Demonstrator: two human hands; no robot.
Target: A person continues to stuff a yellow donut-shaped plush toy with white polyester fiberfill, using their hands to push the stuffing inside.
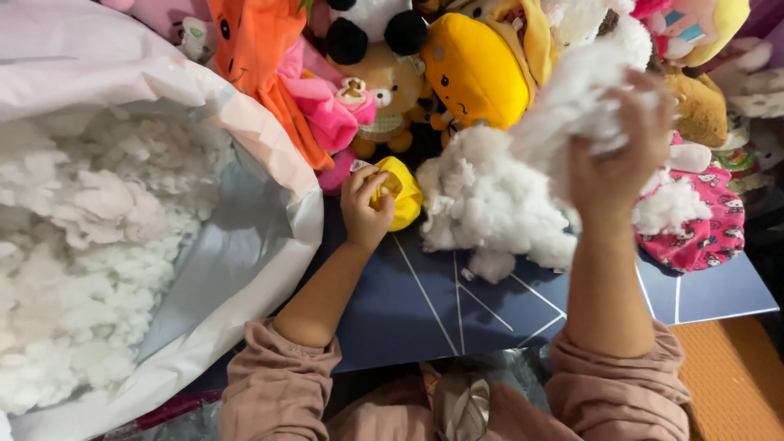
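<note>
My left hand (363, 208) grips a small yellow plush skin (400, 194) that rests on a dark blue board (425, 314). My right hand (621, 155) is raised above the board and closed on a tuft of white stuffing fibre (580, 98). The tuft trails down into a loose heap of white stuffing (490, 208) lying on the board between my two hands. Both forearms come up from dusty-pink sleeves at the bottom of the view.
A big white plastic bag (245, 253) full of stuffing (73, 245) fills the left side. Plush toys crowd the far edge: an orange one (253, 41), a pink one (327, 106), a yellow one (474, 69). A pink patterned cloth (702, 229) lies at right.
</note>
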